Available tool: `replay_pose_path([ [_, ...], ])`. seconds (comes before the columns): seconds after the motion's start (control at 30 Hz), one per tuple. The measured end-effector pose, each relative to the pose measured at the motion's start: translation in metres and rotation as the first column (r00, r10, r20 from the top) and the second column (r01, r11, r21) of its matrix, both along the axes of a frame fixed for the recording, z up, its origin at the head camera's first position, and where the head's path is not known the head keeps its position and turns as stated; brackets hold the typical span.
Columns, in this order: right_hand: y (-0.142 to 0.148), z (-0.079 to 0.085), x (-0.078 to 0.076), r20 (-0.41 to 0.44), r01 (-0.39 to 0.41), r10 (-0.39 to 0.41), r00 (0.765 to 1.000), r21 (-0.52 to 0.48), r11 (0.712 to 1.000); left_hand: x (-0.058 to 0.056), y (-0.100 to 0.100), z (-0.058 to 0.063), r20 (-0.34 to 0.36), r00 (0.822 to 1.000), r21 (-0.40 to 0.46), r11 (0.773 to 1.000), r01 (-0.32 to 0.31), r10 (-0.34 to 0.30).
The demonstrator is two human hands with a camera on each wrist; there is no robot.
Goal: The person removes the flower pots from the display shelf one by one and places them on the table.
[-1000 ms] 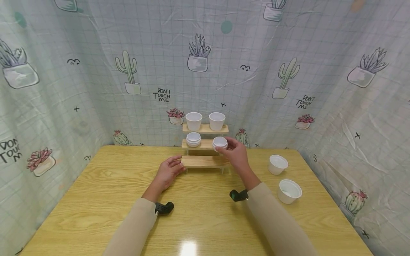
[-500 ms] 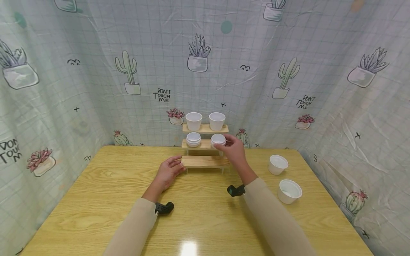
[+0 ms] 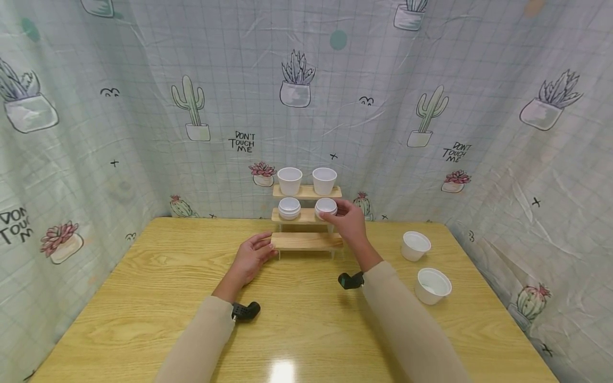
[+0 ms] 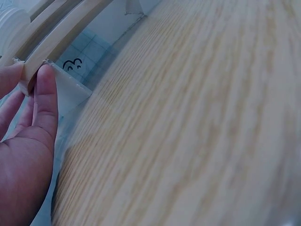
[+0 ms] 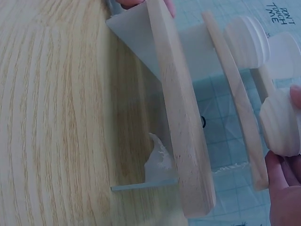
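Probably light and stiff, the stepped white cup [image 3: 326, 204] on the tiered wooden stand [image 3: 308, 215] suits side-holding: right hand [image 3: 351, 224] pinches it there, left hand [image 3: 249, 259] pinches the stand's lowest shelf [image 3: 306, 241].

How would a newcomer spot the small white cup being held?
On the yellow wood-grain table stands a rack of three pale wooden boards. Find the middle board's right end. There, the small ridged white cup, unlike its matching neighbour at left, is gripped by the right hand.

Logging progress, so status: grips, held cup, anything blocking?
Left grip: on pale wooden bottom plank. Right grip: holding small, round white cup at pale wooden middle plank, right end. Nothing visibly blocking.
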State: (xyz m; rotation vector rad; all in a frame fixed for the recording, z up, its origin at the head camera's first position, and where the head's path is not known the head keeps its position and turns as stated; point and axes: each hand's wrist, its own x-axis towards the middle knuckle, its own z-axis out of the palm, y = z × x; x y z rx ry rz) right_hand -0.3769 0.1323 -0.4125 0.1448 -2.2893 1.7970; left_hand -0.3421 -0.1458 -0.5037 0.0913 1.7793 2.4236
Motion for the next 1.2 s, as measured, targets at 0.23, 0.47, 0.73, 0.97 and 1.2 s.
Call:
replay_pose_path([
  [0.23, -0.0004, 0.0, -0.0031, 0.005, 0.0, 0.0, 1.0, 0.013, 1.0, -0.0008, -0.0002, -0.0009, -0.005, 1.0, 0.001, 1.0, 0.002, -0.002],
  [0.47, -0.0024, 0.0005, -0.0042, 0.002, 0.005, -0.005, 1.0, 0.028, 1.0, -0.0006, -0.0003, -0.0013, -0.002, 1.0, 0.001, 1.0, -0.001, 0.001],
  [0.73, -0.0036, 0.0007, -0.0045, 0.027, 0.021, -0.022, 0.999, 0.045, 0.999, -0.0026, -0.0007, -0.0028, 0.004, 1.0, 0.006, 1.0, -0.003, 0.003],
  [0.97, -0.0037, 0.0005, -0.0042, 0.043, 0.025, -0.026, 0.999, 0.044, 0.999, -0.0034, -0.0007, -0.0038, 0.001, 1.0, -0.006, 1.0, -0.003, 0.003],
  [1.2, -0.0033, -0.0016, -0.005, 0.027, 0.021, -0.022, 0.999, 0.041, 0.999, -0.0036, -0.0009, -0.0046, -0.004, 1.0, 0.0, 1.0, 0.001, -0.001],
])
